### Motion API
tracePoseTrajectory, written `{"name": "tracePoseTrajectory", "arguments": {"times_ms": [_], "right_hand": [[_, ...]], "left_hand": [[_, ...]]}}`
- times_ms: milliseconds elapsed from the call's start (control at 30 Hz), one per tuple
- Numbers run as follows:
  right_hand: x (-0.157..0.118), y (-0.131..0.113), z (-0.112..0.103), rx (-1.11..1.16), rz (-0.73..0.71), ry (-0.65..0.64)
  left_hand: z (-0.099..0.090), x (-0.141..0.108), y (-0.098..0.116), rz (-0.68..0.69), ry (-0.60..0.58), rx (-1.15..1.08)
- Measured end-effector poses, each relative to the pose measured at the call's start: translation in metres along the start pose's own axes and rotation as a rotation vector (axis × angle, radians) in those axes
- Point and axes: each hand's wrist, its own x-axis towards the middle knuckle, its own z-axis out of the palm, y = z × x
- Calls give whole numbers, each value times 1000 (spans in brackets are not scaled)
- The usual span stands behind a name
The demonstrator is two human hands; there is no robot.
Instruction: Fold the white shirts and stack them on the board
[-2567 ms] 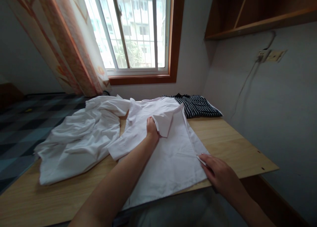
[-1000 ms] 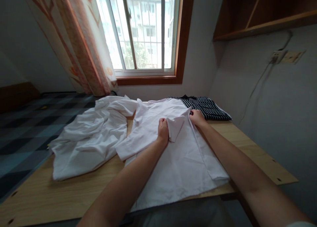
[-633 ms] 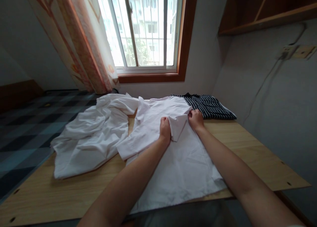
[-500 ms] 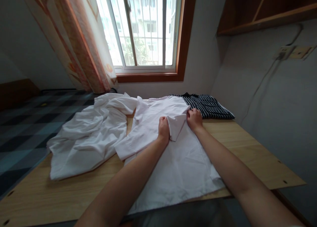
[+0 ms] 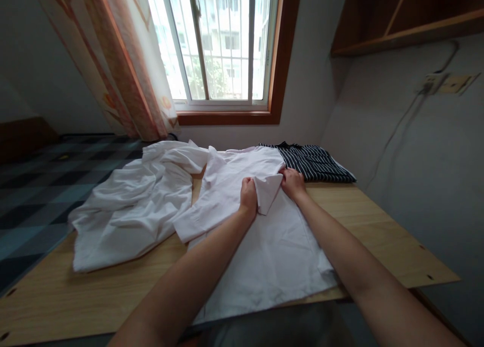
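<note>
The step in hand looks like turning in one side of a white short-sleeved shirt of thin woven cloth, which lies across the middle of the tabletop, its hem along the near edge. The left hand is closed in a fist on the shirt's turned-in sleeve, gathering a small flap of cloth that stands up beside the knuckles. The right hand has its fingers curled in at the shirt's far right edge and appears to pinch it; the exact grip is partly hidden. The next move seems to call for holding both points taut, so that the layer lies along a straight line without bunching. The tabletop is a pale wooden board with dark holes near its corners. A crumpled white cloth garment lies to the left, and a folded black garment with thin white stripes sits at the back right, beside the right hand. Beyond the left side is a bed with a dark checked cover. Behind stand a cream-and-orange patterned curtain and a bright barred window; on the right wall, a brown wooden shelf hangs above a pale socket.
</note>
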Motion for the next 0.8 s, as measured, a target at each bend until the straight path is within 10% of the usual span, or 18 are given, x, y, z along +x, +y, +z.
{"name": "tracePoseTrajectory", "arguments": {"times_ms": [800], "right_hand": [[2, 3, 4, 82, 4, 30]], "left_hand": [[1, 2, -3, 4, -33, 8]]}}
